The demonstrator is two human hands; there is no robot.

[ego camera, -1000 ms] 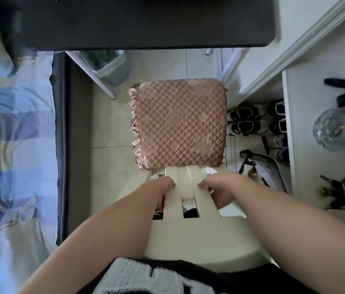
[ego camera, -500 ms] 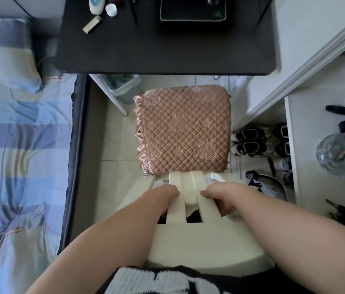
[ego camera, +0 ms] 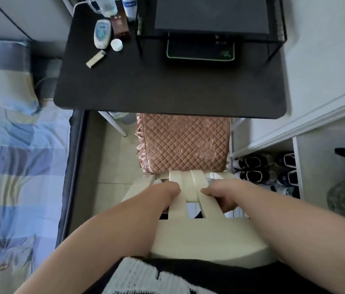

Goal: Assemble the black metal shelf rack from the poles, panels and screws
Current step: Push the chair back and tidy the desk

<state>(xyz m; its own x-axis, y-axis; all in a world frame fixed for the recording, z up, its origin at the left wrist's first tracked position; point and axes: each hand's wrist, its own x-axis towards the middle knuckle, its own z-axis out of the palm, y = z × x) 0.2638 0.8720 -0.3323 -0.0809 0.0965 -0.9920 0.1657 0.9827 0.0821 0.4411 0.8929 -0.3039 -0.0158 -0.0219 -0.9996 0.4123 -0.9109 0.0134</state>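
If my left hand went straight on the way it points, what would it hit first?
The cream chair back, whose slat the left hand grips. Beyond it, probably the pink quilted cushion, though depth is unclear.

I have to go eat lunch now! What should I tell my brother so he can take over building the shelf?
The left hand grips a back slat of the cream chair; the right hand grips the next slat.
The black rack stands at the back of the desk, over a mouse pad.
Done: the rack looks put together. No loose poles, panels or screws in view.
Left: its far side is cut off, so check it; otherwise probably only the chair to settle.
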